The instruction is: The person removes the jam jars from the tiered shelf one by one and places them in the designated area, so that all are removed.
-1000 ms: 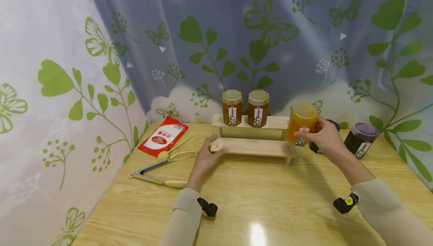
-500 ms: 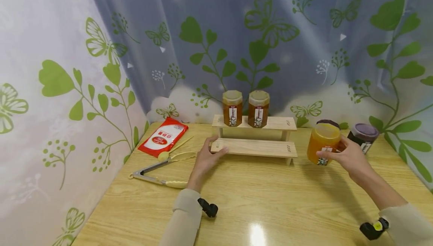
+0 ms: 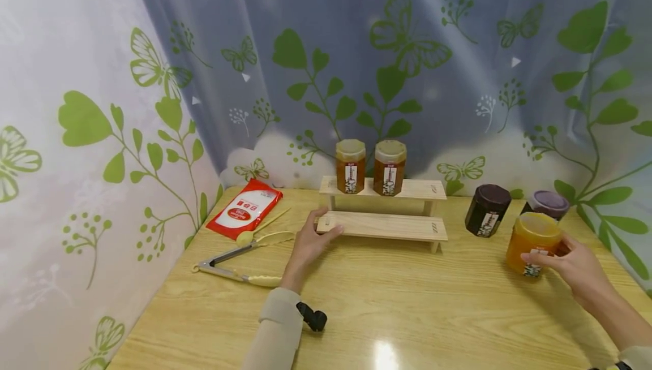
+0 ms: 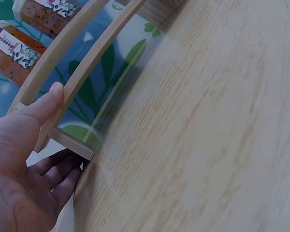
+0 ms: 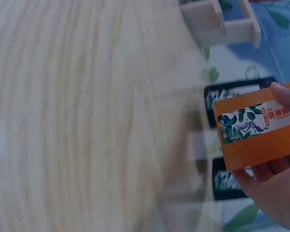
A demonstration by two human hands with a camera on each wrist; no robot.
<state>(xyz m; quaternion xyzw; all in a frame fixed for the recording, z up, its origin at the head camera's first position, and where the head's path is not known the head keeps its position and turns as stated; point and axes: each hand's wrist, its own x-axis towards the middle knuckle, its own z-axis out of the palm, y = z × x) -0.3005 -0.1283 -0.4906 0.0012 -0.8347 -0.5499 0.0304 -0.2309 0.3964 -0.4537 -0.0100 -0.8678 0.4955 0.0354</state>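
My right hand (image 3: 586, 265) grips a jar of orange jam (image 3: 533, 244) with a yellow lid, at the right of the table. In the right wrist view the jar (image 5: 253, 128) is upright in relation to its label, with thumb and fingers on opposite sides; its shadow falls on the tabletop. My left hand (image 3: 312, 245) holds the left end of a two-step wooden rack (image 3: 382, 226). From the left wrist, the thumb lies on the board and the fingers reach behind the leg (image 4: 71, 143). Two amber jars, a left one (image 3: 350, 167) and a right one (image 3: 389, 168), stand on the upper step.
Behind the orange jar stand a dark jar (image 3: 488, 211) and a purple-lidded jar (image 3: 547, 203), partly hidden. A red and white packet (image 3: 246, 210), a yellow long-handled utensil (image 3: 245, 238) and tongs (image 3: 229, 271) lie left of the rack. A printed curtain (image 3: 331, 76) hangs behind the table.
My right hand has carried the orange jar from the rack's right end rightward and toward me, uncovering the dark jar. My left hand stays on the rack.
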